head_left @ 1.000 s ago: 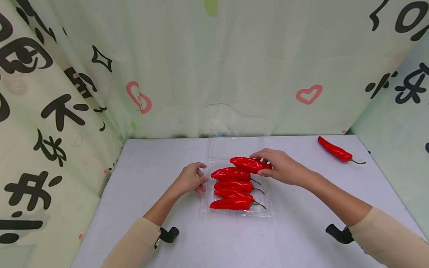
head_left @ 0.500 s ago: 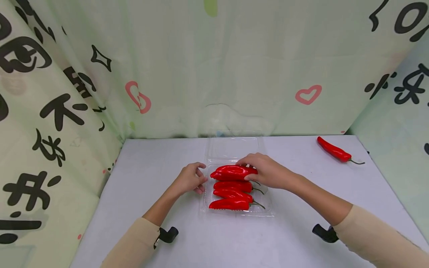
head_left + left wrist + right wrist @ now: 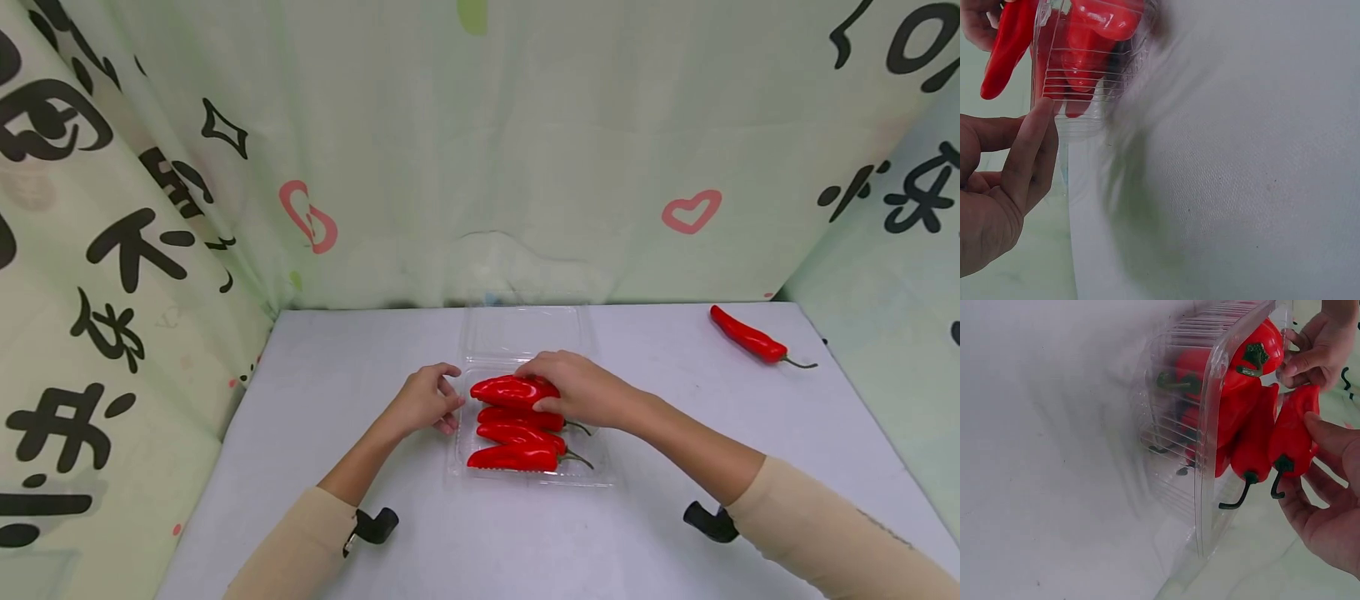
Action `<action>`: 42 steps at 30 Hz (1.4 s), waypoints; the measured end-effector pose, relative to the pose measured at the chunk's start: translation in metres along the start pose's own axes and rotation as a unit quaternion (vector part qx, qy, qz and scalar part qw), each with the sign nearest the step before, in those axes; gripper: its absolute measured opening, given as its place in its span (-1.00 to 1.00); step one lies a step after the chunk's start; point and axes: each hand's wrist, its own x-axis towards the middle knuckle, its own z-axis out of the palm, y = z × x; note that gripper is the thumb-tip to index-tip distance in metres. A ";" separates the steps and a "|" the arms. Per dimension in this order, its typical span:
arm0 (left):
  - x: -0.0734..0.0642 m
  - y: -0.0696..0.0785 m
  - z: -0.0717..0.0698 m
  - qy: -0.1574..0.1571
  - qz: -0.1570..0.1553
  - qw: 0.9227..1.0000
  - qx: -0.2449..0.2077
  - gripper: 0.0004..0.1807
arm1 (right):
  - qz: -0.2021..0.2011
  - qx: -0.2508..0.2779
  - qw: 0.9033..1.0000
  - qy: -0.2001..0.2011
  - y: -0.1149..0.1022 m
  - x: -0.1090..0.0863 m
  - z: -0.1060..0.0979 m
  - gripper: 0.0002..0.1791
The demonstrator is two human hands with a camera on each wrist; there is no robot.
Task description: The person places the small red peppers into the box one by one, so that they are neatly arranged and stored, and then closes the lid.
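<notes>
The right hand (image 3: pixel 577 390) and the red pepper (image 3: pixel 1290 434) it carries have moved leftward over the clear plastic box (image 3: pixel 1205 487) since a second ago. Nearest the person, beige sleeves (image 3: pixel 296 550) reach over the white table (image 3: pixel 510 542). Beyond, other peppers (image 3: pixel 513 457) lie side by side in the box; at its left side, the left hand (image 3: pixel 422 402) has its fingers loosely extended, one tip against the plastic. Farther in, the right hand pinches its pepper between thumb and fingers; I can't tell whether that pepper touches those below. Behind are the open lid (image 3: pixel 525 333), a loose pepper (image 3: pixel 750 336) at far right, and a patterned curtain (image 3: pixel 450 150).
</notes>
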 end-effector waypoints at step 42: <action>-0.002 0.001 0.001 0.005 -0.001 1.000 0.007 -0.44 | 0.006 -0.085 0.996 0.032 -0.003 -0.007 0.029 -0.44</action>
